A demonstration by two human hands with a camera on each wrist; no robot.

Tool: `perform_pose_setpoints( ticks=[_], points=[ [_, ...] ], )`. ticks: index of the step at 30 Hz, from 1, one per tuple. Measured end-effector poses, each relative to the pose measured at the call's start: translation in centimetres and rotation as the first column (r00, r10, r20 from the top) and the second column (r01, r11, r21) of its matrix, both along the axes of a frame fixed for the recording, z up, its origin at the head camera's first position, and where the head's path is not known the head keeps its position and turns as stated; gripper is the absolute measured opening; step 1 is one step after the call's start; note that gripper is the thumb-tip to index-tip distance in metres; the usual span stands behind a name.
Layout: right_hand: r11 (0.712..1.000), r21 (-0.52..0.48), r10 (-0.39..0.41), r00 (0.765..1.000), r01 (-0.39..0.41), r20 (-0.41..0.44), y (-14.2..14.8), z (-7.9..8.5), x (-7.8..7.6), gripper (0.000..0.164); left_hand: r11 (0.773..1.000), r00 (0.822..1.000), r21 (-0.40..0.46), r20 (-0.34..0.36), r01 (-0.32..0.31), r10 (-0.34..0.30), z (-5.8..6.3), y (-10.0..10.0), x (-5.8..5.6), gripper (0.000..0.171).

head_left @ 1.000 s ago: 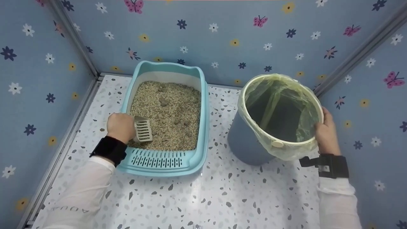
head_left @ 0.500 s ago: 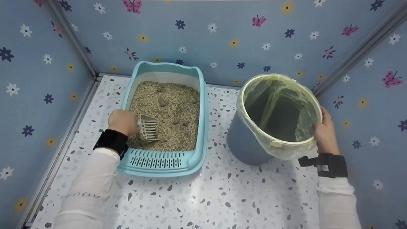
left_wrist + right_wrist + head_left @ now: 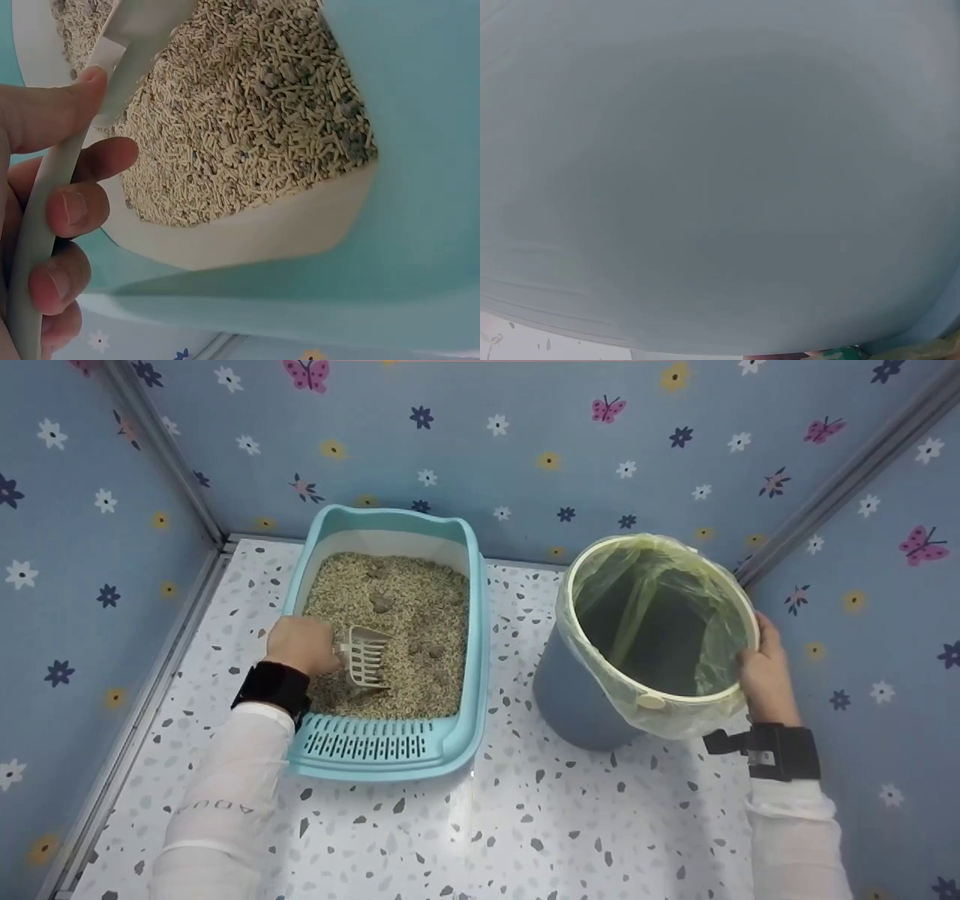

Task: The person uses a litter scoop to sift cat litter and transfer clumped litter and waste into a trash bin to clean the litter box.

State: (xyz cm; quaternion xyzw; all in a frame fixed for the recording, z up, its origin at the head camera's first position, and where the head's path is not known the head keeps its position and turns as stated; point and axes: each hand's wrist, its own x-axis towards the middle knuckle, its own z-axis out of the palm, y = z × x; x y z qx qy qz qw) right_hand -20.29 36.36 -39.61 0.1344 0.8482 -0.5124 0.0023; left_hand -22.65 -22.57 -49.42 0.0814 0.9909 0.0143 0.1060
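Speckled white flooring (image 3: 517, 825) fills the foreground and bears both containers. At the right, the right hand (image 3: 765, 679) grasps the rim of a blue-grey bin (image 3: 574, 690); its translucent yellow bag (image 3: 675, 721) is folded over that rim, so lining is judged complete. No waste can be made out within, though the lower interior is too dark to confirm this. At the left, the left hand (image 3: 301, 645) has its fingers wrapped round the handle of a slotted scoop (image 3: 365, 656), positioned at the near-left part of the pellet litter (image 3: 345, 592) in a turquoise litter box (image 3: 375, 772). Sifting is assessed as under way and at an early stage. Outstanding items: smaller clumps (image 3: 436, 651) towards the box's right side and, farther back, a larger dark clump (image 3: 382, 602), all to be lifted and deposited in the bin. Behind both containers stands a blue flowered wall (image 3: 517, 465).
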Motion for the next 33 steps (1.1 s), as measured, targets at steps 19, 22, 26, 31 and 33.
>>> perform_pose_setpoints(
  ticks=[19,22,26,31,33],
  points=[
    [1.000,0.030,0.007,0.999,-0.006,-0.032,-0.3,0.2,0.1,0.070,0.999,0.995,0.032,-0.090,0.037,-0.034,-1.4,5.5,-1.2,0.048],
    [1.000,0.025,0.005,0.999,-0.004,-0.031,-0.1,0.2,0.1,0.070,0.997,0.995,0.047,-0.080,0.062,-0.059,-1.8,6.1,-1.1,0.049],
    [1.000,0.018,0.002,1.000,-0.001,-0.027,0.0,0.1,0.1,0.069,0.991,0.994,0.080,-0.047,0.102,-0.099,-2.2,7.0,-0.8,0.050],
    [1.000,0.000,-0.008,1.000,0.008,-0.019,-0.1,0.0,0.1,0.068,0.981,0.993,0.159,0.020,0.114,-0.119,-2.8,7.5,-0.5,0.046],
    [1.000,-0.003,-0.007,1.000,0.007,-0.021,-0.2,0.0,0.1,0.069,0.976,0.994,0.193,0.031,0.096,-0.104,-3.0,7.4,-0.3,0.049]
  ],
)
